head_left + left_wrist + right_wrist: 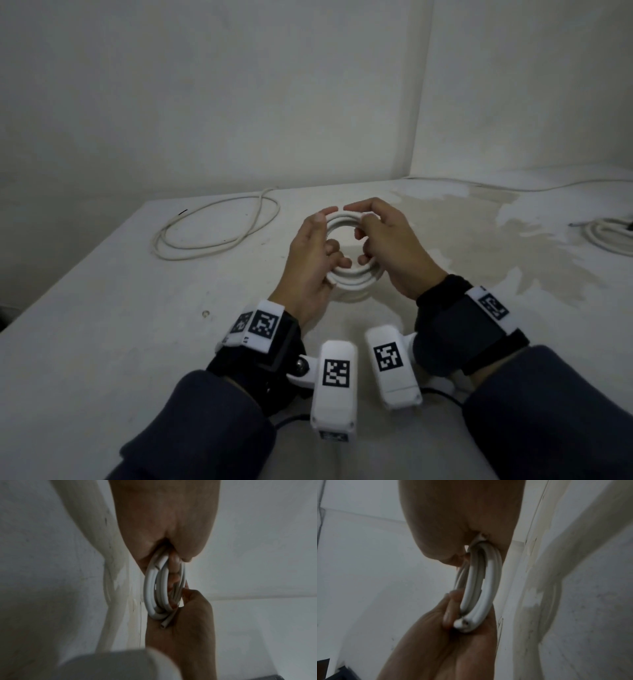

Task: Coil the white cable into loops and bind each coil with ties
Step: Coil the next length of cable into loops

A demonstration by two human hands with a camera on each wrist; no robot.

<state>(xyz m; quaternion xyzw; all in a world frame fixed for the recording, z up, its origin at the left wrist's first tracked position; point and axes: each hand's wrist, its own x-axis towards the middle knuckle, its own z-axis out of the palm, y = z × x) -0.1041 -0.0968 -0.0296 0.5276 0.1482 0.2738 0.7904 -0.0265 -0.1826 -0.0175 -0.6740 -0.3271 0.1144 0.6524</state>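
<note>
text: I read no words, brands or numbers anywhere | signs: only black-and-white square code markers, not decodable by eye | on: white wrist-camera housings (334,380) and white wristband blocks (265,323) | place: nearer me than the cable coil (346,274)

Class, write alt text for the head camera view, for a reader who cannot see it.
Two hands, the left hand and the right hand, hold a small white cable coil above a pale table. A loose white cable lies at the far left, another cable bundle at the right edge.
</note>
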